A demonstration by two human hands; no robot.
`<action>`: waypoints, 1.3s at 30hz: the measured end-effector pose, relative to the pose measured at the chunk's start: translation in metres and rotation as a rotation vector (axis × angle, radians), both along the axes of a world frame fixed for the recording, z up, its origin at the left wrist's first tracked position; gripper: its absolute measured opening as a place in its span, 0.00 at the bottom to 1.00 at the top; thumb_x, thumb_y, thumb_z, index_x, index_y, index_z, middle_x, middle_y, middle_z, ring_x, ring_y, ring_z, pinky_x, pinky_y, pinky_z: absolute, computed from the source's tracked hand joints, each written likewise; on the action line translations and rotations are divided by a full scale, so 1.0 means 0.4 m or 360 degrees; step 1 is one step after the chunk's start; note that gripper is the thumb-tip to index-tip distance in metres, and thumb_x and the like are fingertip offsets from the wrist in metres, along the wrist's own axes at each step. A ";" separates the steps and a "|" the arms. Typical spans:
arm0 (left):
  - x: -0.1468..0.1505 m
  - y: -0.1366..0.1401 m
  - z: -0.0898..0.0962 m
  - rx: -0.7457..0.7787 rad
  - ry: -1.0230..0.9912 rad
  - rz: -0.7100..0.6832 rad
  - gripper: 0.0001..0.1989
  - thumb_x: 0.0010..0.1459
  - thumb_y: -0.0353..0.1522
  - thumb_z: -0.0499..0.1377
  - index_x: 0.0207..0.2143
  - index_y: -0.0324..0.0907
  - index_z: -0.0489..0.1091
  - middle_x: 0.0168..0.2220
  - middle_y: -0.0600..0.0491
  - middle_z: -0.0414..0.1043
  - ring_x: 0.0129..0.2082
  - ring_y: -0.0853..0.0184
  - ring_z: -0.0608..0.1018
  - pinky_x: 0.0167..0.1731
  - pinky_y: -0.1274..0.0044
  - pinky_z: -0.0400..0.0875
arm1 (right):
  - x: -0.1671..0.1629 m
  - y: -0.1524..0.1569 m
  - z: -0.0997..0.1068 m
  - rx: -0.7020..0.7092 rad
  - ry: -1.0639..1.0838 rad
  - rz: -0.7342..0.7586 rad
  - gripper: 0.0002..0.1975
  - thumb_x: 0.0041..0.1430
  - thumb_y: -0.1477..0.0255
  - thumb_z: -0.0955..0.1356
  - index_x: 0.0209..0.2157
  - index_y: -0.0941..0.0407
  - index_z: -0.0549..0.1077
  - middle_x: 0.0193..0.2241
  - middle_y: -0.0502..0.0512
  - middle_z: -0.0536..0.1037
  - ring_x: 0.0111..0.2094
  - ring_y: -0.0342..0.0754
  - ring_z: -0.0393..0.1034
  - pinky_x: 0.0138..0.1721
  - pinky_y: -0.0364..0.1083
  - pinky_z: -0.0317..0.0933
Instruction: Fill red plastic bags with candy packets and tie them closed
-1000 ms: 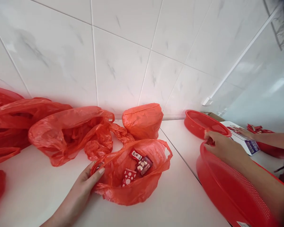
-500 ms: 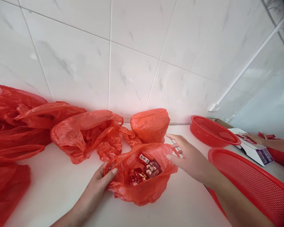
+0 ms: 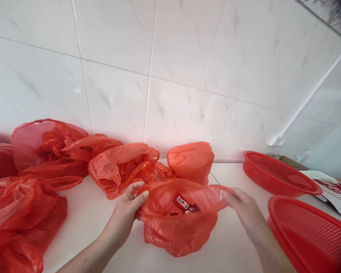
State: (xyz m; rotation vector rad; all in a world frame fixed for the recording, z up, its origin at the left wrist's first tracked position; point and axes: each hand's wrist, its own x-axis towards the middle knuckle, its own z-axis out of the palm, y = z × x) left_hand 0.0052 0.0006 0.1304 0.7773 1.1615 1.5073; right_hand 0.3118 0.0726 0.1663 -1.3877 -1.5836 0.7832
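In the middle of the table stands a red plastic bag (image 3: 179, 235), its mouth spread wide. My left hand (image 3: 127, 206) grips the left side of its rim between thumb and fingers. On the right, my right hand (image 3: 241, 206) pinches the bag's handle and holds it stretched outward. Inside lie several small wrapped packets; a red packet with a white label (image 3: 183, 203) shows best, and the front wall of the bag partly hides the others. Just behind stands a full-looking red bag (image 3: 191, 161), its contents hidden.
Crumpled red bags (image 3: 122, 163) lie along the tiled wall, and more red bags (image 3: 25, 216) heap up at the left. To the right are a round red basket (image 3: 281, 174) and a nearer red mesh basket (image 3: 309, 227). A white scale-like box (image 3: 329, 189) stands beyond, partly cut off.
My right hand has closed on the handle and pulled it out to the right. The bag's front rim has risen, covering more of the packets. The view has shifted left.
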 end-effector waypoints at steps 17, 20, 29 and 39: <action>0.014 -0.018 0.261 0.0813 0.0413 0.0442 0.12 0.47 0.33 0.67 0.35 0.44 0.71 0.31 0.56 0.72 0.31 0.70 0.75 0.29 0.82 0.71 | -0.195 0.034 0.141 -0.0008 0.1807 0.0516 0.15 0.55 0.55 0.67 0.28 0.53 0.68 0.15 0.42 0.62 0.13 0.34 0.49 0.13 0.36 0.48; 0.038 -0.040 0.268 0.0863 0.0756 0.0474 0.09 0.48 0.31 0.66 0.34 0.47 0.73 0.32 0.56 0.73 0.33 0.67 0.75 0.33 0.79 0.72 | -0.216 -0.009 0.144 0.0005 0.1490 0.0607 0.17 0.59 0.54 0.62 0.38 0.51 0.71 0.11 0.42 0.59 0.12 0.36 0.44 0.13 0.37 0.42; 0.085 -0.027 0.242 0.0998 0.1138 -0.0106 0.11 0.58 0.27 0.53 0.41 0.46 0.71 0.43 0.49 0.72 0.41 0.61 0.75 0.40 0.70 0.72 | -0.318 -0.073 0.107 -0.0168 0.0445 0.1206 0.18 0.59 0.57 0.65 0.24 0.56 0.66 0.17 0.45 0.62 0.20 0.38 0.55 0.22 0.41 0.50; 0.060 0.056 0.172 0.0849 0.2054 -0.0088 0.07 0.56 0.25 0.55 0.30 0.44 0.70 0.32 0.53 0.67 0.31 0.67 0.70 0.31 0.76 0.65 | -0.339 0.014 0.035 -0.0498 0.0804 0.0964 0.20 0.60 0.56 0.62 0.23 0.56 0.64 0.15 0.45 0.63 0.17 0.37 0.50 0.18 0.40 0.41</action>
